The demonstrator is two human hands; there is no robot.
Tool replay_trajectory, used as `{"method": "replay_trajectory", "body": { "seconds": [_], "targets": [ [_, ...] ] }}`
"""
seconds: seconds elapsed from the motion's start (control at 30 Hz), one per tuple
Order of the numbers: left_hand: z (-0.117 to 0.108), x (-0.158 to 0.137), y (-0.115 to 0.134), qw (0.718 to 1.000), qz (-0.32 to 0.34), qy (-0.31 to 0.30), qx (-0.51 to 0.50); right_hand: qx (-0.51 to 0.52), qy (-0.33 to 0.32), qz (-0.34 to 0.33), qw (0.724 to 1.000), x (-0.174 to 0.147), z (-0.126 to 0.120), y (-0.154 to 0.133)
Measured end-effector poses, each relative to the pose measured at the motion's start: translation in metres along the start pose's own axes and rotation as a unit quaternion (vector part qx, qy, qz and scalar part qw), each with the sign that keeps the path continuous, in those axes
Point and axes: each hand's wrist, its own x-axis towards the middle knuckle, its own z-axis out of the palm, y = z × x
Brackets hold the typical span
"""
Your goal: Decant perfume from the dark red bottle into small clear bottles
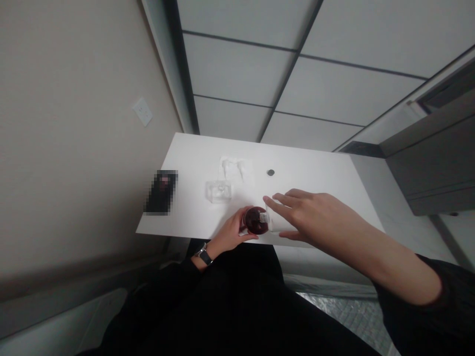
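Observation:
Near the front edge of the white table (315, 173), my left hand (234, 230) curls around a dark red round cup or jar (254, 225). My right hand (302, 215) grips a white bottle (275, 220) that lies tipped on its side. The bottle's clear ribbed neck points left, over the mouth of the red vessel. Whether any liquid runs out I cannot tell. Behind my left hand sits a clear box-shaped container (218, 193), and a small dark round disc (270, 172), perhaps a cap, lies farther back.
Pale thin-stemmed items (233, 167) lie on a whitish sheet behind the clear container. A dark, pixelated flat object (162, 193) is at the table's left end. Panelled doors (237, 64) stand behind the table, and a wall with an outlet (143, 111) is to the left.

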Motion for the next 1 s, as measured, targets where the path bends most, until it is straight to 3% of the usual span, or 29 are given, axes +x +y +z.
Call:
{"method": "replay_trajectory", "body": {
  "seconds": [0.8, 1.0],
  "targets": [
    [0.001, -0.001, -0.003, 1.000, 0.011, 0.007, -0.003, -0.016, -0.098, 0.039, 0.994, 0.019, -0.026, -0.012],
    [0.002, -0.001, -0.005, 1.000, 0.004, 0.004, -0.011, -0.007, -0.155, 0.069, 0.985, 0.028, -0.037, -0.017]
  ]
}}
